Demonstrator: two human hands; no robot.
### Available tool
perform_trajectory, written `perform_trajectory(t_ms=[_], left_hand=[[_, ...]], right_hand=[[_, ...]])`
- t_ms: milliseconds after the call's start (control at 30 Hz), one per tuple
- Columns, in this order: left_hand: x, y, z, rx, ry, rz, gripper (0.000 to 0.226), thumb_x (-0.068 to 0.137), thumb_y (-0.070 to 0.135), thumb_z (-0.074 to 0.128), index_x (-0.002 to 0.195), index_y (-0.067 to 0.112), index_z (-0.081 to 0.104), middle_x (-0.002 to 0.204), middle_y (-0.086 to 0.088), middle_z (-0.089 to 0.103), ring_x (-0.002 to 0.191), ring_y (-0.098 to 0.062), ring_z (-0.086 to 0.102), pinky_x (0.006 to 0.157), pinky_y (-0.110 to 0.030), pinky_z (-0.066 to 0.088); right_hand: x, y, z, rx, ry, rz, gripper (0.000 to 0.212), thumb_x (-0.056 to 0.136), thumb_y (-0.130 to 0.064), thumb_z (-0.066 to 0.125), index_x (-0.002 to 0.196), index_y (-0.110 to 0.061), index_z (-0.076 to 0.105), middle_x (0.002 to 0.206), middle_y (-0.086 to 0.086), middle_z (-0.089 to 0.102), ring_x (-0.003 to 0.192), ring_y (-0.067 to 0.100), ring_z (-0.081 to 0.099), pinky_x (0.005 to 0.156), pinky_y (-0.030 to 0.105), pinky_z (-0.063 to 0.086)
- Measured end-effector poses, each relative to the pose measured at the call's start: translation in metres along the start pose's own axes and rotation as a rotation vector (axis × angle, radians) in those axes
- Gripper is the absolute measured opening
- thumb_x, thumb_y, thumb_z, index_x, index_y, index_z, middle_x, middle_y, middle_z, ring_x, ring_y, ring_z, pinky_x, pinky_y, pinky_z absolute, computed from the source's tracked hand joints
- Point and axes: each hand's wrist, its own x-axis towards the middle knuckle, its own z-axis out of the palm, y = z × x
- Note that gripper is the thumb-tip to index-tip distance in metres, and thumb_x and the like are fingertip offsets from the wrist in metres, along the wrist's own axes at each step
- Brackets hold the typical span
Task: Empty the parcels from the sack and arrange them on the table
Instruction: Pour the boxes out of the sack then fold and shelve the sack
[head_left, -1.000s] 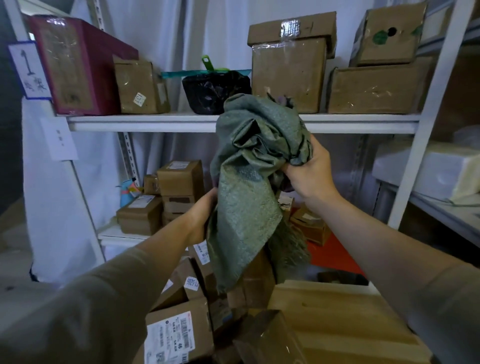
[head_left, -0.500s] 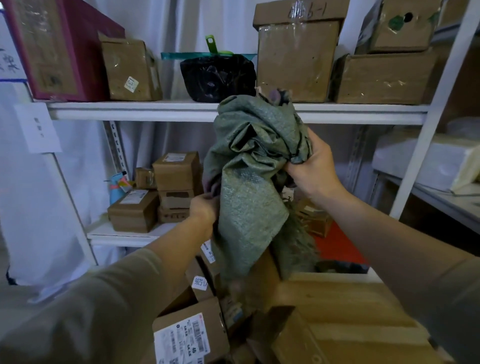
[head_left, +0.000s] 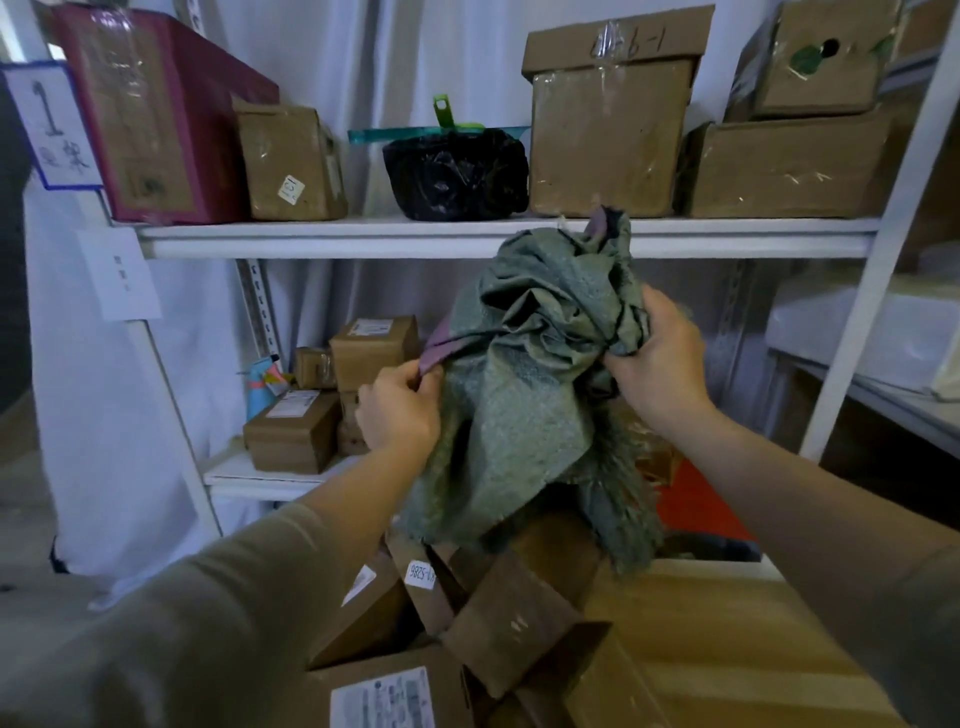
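A crumpled grey-green woven sack (head_left: 519, 405) hangs in the air in front of the shelves, bunched at the top with a frayed lower edge. My left hand (head_left: 400, 410) pinches its purple-lined edge on the left side. My right hand (head_left: 657, 364) grips the bunched fabric on the right. Under the sack, several brown cardboard parcels (head_left: 498, 618) lie in a heap on the wooden table (head_left: 727, 649); one carries a white barcode label (head_left: 384, 699).
A white metal rack (head_left: 467, 236) stands behind the table. Its upper shelf holds a red box (head_left: 150, 114), cardboard boxes (head_left: 608, 119) and a black bag (head_left: 457, 171). Small parcels (head_left: 332, 395) sit on a lower shelf. Another rack (head_left: 878, 364) is at right.
My left hand has risen from under the sack and now pinches its purple-lined left edge. The sack sits lower relative to the upper shelf. The right hand keeps its grip.
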Motion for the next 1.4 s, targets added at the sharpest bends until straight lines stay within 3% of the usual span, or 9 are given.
perform_trajectory(t_ms=[200,333,433,533,700,1000,1133,1233,1400], left_hand=[[-0.005,0.033,-0.007,-0.064,-0.002,0.02,0.033,0.088,0.033,0.069,0.057,0.025,0.063,0.07,-0.007,0.072,0.067,-0.028,0.064,0.067,-0.044,0.055],[-0.014,0.052,0.004,-0.266,-0.108,-0.143,0.032,0.086,0.033,0.069,0.057,0.024,0.062,0.071,-0.006,0.068,0.081,-0.037,0.069,0.077,-0.051,0.059],[-0.026,0.082,0.013,-0.471,-0.202,-0.269,0.026,0.076,0.046,0.066,0.08,0.021,0.067,0.075,-0.003,0.064,0.082,-0.029,0.065,0.089,-0.051,0.056],[-0.03,0.102,0.018,-0.584,-0.251,-0.329,0.073,0.058,0.06,0.061,0.114,0.014,0.065,0.097,-0.005,0.071,0.093,-0.028,0.067,0.093,-0.051,0.053],[-0.049,0.128,0.029,-0.581,-0.275,-0.296,0.09,0.057,0.072,0.051,0.124,0.012,0.061,0.11,-0.009,0.071,0.099,-0.031,0.066,0.093,-0.049,0.052],[-0.084,0.178,0.068,-0.34,-0.417,-0.064,0.111,0.052,0.093,0.029,0.13,0.019,0.058,0.129,-0.003,0.064,0.125,-0.027,0.053,0.11,-0.049,0.036],[-0.086,0.176,0.075,-0.215,-0.417,0.035,0.083,0.065,0.087,0.027,0.098,0.024,0.07,0.115,-0.002,0.07,0.124,-0.029,0.051,0.112,-0.053,0.029],[-0.08,0.147,0.071,-0.028,-0.252,0.102,0.045,0.087,0.067,0.046,0.11,0.033,0.065,0.121,0.005,0.065,0.128,-0.027,0.044,0.112,-0.049,0.027],[-0.062,0.081,0.066,0.115,-0.369,-0.12,0.082,0.06,0.061,0.079,0.131,0.029,0.055,0.136,-0.001,0.052,0.126,-0.03,0.043,0.107,-0.045,0.04]], right_hand=[[-0.002,-0.006,0.004,-0.153,0.092,0.041,0.061,0.074,-0.012,0.081,0.129,-0.013,0.056,0.124,0.007,0.06,0.116,0.032,0.056,0.097,0.049,0.05],[-0.011,-0.016,0.01,-0.351,0.14,0.027,0.062,0.071,-0.013,0.081,0.127,-0.009,0.055,0.127,0.012,0.057,0.119,0.036,0.051,0.106,0.047,0.039],[-0.018,-0.016,0.017,-0.382,0.119,0.037,0.061,0.072,-0.019,0.08,0.126,-0.01,0.053,0.126,0.012,0.055,0.12,0.036,0.049,0.108,0.048,0.037],[-0.023,-0.012,0.017,-0.244,0.036,0.074,0.067,0.072,-0.038,0.073,0.127,-0.008,0.05,0.123,0.013,0.053,0.119,0.037,0.049,0.105,0.051,0.039],[-0.03,-0.013,0.008,-0.217,-0.109,0.144,0.125,0.05,-0.08,0.067,0.142,-0.004,0.031,0.137,0.012,0.04,0.133,0.034,0.037,0.113,0.046,0.031],[-0.027,0.008,-0.027,-0.178,0.308,0.296,0.077,0.063,-0.033,0.088,0.122,-0.007,0.047,0.123,0.014,0.057,0.119,0.036,0.055,0.099,0.052,0.046],[-0.019,0.027,-0.048,-0.045,0.408,0.374,0.063,0.071,-0.026,0.081,0.125,-0.015,0.05,0.127,0.007,0.061,0.121,0.03,0.057,0.101,0.047,0.048],[-0.008,0.033,-0.068,0.051,0.466,0.452,0.072,0.08,-0.024,0.079,0.141,-0.014,0.042,0.141,0.005,0.053,0.133,0.026,0.049,0.112,0.042,0.04],[0.01,0.034,-0.088,0.145,0.6,0.498,0.085,0.086,-0.023,0.075,0.155,-0.014,0.026,0.155,0.003,0.041,0.142,0.021,0.039,0.118,0.041,0.033]])
